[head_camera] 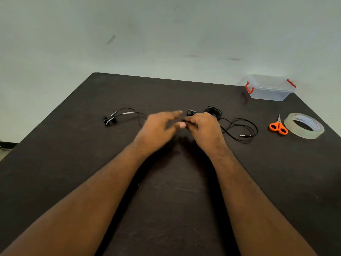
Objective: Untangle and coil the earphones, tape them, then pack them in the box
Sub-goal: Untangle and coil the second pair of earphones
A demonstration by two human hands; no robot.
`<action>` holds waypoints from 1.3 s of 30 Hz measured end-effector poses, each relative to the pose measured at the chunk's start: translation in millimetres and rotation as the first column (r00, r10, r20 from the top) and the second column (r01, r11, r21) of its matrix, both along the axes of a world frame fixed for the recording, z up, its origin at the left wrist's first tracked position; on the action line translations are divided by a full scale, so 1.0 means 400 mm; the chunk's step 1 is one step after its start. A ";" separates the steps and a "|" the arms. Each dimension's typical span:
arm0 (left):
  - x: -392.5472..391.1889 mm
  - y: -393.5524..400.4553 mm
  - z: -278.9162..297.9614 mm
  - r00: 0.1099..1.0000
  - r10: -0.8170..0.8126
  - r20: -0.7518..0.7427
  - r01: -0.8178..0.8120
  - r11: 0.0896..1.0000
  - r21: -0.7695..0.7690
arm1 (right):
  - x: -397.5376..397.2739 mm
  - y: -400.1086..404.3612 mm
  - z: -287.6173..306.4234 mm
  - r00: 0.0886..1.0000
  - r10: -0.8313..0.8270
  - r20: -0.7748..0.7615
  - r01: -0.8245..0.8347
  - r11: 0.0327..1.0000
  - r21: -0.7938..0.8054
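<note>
Black earphones lie on the dark table (166,200). One pair's earbuds (109,120) rest at the left, their cable running right behind my left hand (158,126). A tangled black bundle (214,111) sits behind my right hand (204,126), with loose loops and a jack plug (245,135) to its right. My right hand pinches a black cable between curled fingers. My left hand hovers beside it with fingers spread and loosely extended, thumb near the cable; I cannot tell if it touches. A clear plastic box (269,89) with red clips stands at the back right.
Orange-handled scissors (278,126) and a roll of clear tape (304,125) lie at the right side of the table, in front of the box. The table's far edge meets a pale wall. Its left edge slants off toward the floor.
</note>
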State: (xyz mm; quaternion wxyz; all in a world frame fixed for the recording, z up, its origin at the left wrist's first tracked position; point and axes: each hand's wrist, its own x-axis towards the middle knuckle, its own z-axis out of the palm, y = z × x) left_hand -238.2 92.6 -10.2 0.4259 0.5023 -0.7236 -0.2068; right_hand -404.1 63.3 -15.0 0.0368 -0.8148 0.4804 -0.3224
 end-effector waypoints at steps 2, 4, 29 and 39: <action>-0.019 0.001 -0.017 1.000 -0.015 -0.021 0.016 0.998 0.055 | -0.001 0.002 0.003 1.000 0.018 0.004 -0.018 1.000 0.001; -0.003 -0.014 -0.017 0.999 0.028 0.032 -0.028 1.000 0.002 | -0.002 0.006 0.006 0.999 0.035 0.017 -0.035 0.999 -0.018; 0.234 -0.066 0.016 0.737 0.497 0.457 -0.526 0.847 -0.075 | -0.094 0.001 0.005 0.982 -0.052 0.184 0.053 0.999 -0.004; -0.033 0.021 -0.020 0.982 0.039 -0.185 -0.030 0.998 0.055 | 0.004 0.020 0.023 0.989 0.128 0.071 -0.116 0.981 -0.155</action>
